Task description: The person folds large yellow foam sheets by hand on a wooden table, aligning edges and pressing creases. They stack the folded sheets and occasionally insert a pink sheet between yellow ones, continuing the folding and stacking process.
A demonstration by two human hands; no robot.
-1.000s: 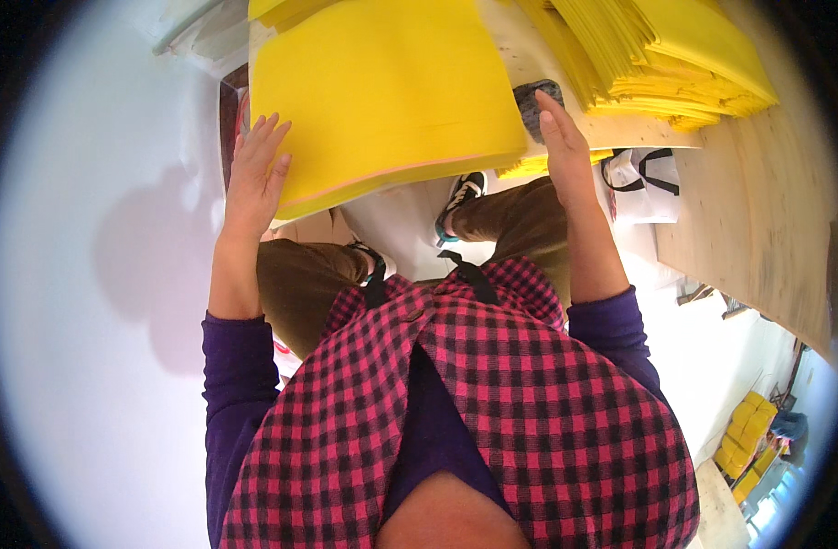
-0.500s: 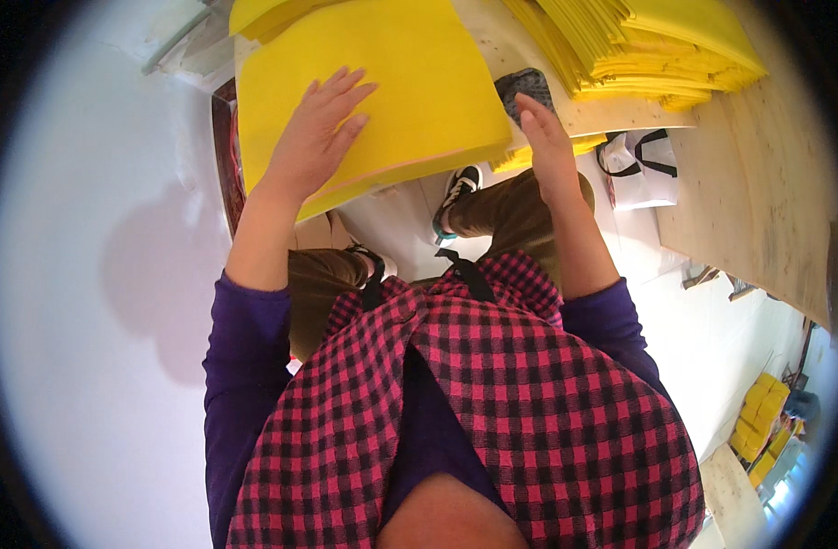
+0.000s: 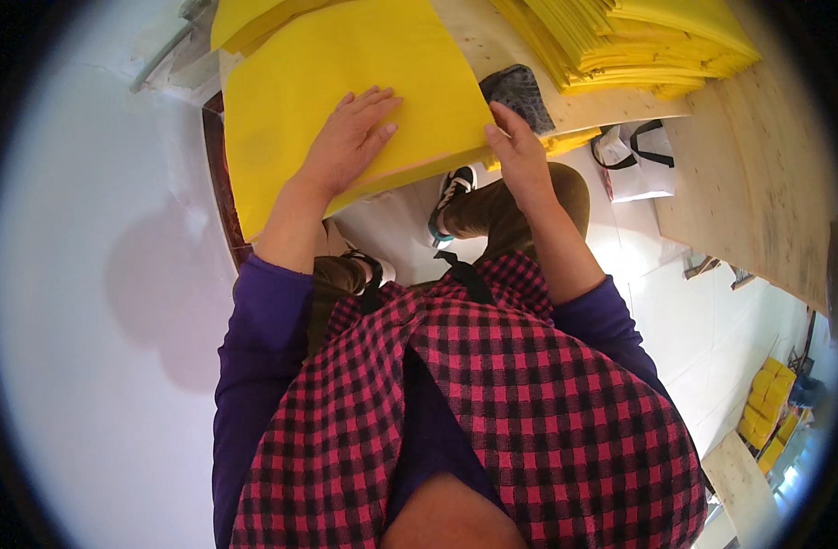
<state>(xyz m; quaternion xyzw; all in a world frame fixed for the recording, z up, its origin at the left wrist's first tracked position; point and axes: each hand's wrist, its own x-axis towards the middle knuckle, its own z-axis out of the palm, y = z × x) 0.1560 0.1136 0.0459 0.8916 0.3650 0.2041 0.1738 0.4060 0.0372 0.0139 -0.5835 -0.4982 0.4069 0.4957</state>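
A stack of yellow fabric sheets point(image 3: 346, 55) lies on the table in front of me. My left hand point(image 3: 350, 142) rests palm down on the top sheet near its front edge, fingers stretched out. My right hand point(image 3: 520, 156) is at the stack's right front corner, with thumb and forefinger apart and touching the edge. Its other fingers are partly hidden. Just beyond that hand lies a dark grey patterned cloth point(image 3: 520, 96).
Thick folded yellow fabric point(image 3: 657, 46) is piled at the far right of the wooden table point(image 3: 611, 110). A white bag with black handles point(image 3: 637, 165) stands below it. A wooden board point(image 3: 748, 174) is at right, a white wall point(image 3: 90, 274) at left. Yellow bundles point(image 3: 767, 403) sit farther off.
My right hand has moved left, from beside the stack to its corner. My left hand has shifted slightly right and nearer, and now lies on the top sheet.
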